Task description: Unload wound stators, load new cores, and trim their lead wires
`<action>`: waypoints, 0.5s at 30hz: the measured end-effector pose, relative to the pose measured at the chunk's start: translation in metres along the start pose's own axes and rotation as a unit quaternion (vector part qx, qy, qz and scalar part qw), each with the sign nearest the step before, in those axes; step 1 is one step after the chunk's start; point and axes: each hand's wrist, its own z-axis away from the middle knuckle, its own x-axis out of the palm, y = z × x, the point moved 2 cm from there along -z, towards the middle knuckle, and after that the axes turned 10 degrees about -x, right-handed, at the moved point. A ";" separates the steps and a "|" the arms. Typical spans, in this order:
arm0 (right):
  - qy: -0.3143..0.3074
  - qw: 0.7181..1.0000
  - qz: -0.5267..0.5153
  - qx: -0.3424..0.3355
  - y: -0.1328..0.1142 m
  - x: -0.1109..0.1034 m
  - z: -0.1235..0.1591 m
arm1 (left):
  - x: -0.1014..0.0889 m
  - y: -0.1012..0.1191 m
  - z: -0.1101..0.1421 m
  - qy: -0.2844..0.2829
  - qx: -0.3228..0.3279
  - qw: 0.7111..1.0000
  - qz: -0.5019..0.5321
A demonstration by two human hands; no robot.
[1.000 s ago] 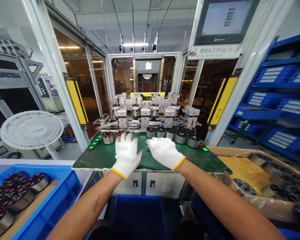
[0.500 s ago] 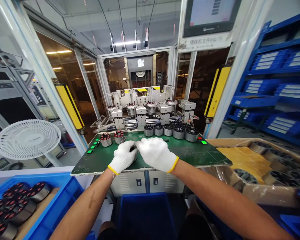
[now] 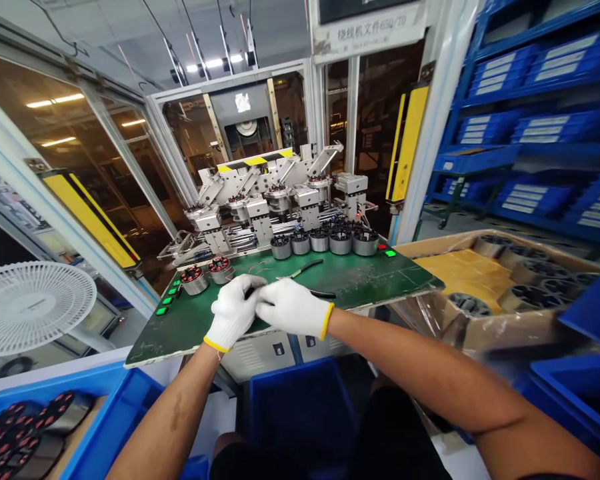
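Observation:
My left hand (image 3: 231,308), in a white knit glove with a yellow cuff, is closed over the front of the green bench top (image 3: 375,283). My right hand (image 3: 287,307), gloved alike, meets it at the fingertips with its fingers pinched. Whatever lies between the fingers is hidden. Just beyond my right hand is a cutting tool, apparently pliers, with black handles (image 3: 310,268); its head is partly hidden. Two copper-wound stators (image 3: 195,280) stand beyond my left hand, with thin loose wire near them. Several unwound grey stators (image 3: 340,241) line the back right.
A winding machine (image 3: 275,200) spans the back of the bench, between yellow light-curtain posts (image 3: 407,143). At lower left, a blue bin (image 3: 130,400) holds wound stators; a white fan (image 3: 35,307) stands behind it. A cardboard box (image 3: 510,320) with grey stators is at right.
The view has turned right and tilted. My hands stay together, now lower beside the cutting tool, whose handles show more fully. Clamp arms on the machine have swung to a slant.

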 end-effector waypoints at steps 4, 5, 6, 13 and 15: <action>0.064 0.990 -0.010 0.125 0.016 -0.020 -0.007 | 0.000 0.002 0.002 0.026 -0.004 1.000 -0.014; 0.050 0.985 -0.017 0.162 0.020 -0.018 -0.006 | 0.000 0.003 0.002 0.029 -0.003 0.999 -0.015; 0.024 0.983 -0.022 0.180 0.022 -0.014 -0.004 | -0.001 0.004 0.003 0.029 0.000 0.999 -0.017; 0.153 0.689 -0.660 0.256 0.031 0.004 0.011 | 0.005 0.003 0.003 0.037 0.023 0.999 -0.026; 0.194 0.646 -0.686 0.273 0.038 0.002 0.008 | 0.007 0.004 0.003 0.040 0.022 0.998 -0.039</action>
